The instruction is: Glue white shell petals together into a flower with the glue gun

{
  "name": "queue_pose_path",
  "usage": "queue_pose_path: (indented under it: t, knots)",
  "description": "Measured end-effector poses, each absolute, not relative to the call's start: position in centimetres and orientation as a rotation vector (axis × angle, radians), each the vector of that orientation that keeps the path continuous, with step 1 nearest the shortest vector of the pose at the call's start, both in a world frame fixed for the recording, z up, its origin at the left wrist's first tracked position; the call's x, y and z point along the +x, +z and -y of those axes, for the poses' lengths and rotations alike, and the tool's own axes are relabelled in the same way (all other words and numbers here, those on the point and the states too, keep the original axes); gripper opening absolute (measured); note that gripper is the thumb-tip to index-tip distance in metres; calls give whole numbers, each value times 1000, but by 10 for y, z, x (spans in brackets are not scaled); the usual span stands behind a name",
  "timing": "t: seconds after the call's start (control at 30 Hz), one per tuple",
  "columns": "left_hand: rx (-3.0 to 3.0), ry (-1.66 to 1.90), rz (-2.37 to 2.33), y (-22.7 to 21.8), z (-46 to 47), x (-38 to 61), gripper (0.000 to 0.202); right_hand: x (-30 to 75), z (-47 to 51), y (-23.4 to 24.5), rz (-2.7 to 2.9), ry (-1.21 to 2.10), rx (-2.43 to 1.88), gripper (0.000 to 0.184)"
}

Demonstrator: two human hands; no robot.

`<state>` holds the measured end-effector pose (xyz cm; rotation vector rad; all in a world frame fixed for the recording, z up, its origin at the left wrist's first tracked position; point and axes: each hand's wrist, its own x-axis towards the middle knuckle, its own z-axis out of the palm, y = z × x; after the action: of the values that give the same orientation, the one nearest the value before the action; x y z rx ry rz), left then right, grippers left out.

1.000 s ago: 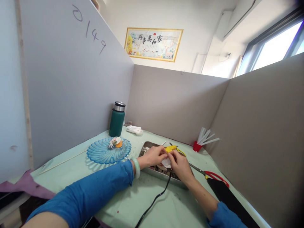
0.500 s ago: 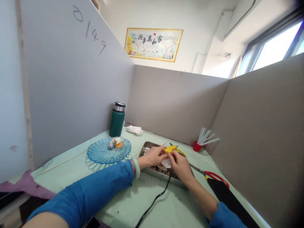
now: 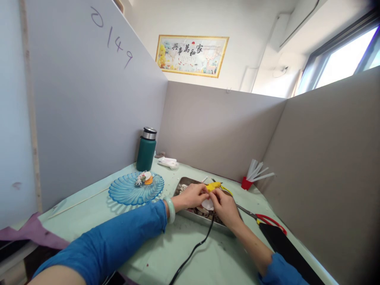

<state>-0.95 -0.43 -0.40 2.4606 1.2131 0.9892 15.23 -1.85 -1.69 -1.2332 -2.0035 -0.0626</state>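
Observation:
Over a metal tray (image 3: 192, 215) of shells, my left hand (image 3: 194, 194) and my right hand (image 3: 225, 206) meet with their fingertips pinched together. Whatever lies between the fingers is too small and hidden to make out. A white shell (image 3: 208, 204) shows just under the fingertips; I cannot tell whether it is held or lies in the tray. Right behind my fingers is a yellow glue gun (image 3: 213, 186), partly covered by them. A black cord (image 3: 196, 247) runs from the tray toward me across the table.
Left of the tray, a blue scalloped glass plate (image 3: 127, 194) carries a small shell cluster (image 3: 144, 178). A green bottle (image 3: 146, 152) stands behind it. To the right are red-handled scissors (image 3: 271, 221), a black flat object (image 3: 285, 249) and a red cup (image 3: 246, 183) of white sticks.

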Motion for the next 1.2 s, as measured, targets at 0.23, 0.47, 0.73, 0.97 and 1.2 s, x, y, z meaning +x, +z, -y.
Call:
queue_pose_path:
  t: [0.23, 0.47, 0.73, 0.97, 1.2]
  knots:
    - [2459, 993, -1198, -6, 3, -9, 25, 153, 17, -18, 2008, -63, -1241, 28]
    - [2469, 983, -1194, -8, -1, -9, 24, 153, 19, -17, 2015, -64, -1244, 27]
    - [2478, 980, -1179, -8, 0, -10, 23, 152, 19, -15, 2016, -64, -1250, 28]
    - [2479, 957, -1188, -7, 0, -10, 24, 152, 18, -16, 2021, -73, -1250, 29]
    - [2484, 928, -1184, -6, 1, -10, 23, 152, 21, -15, 2032, -60, -1250, 28]
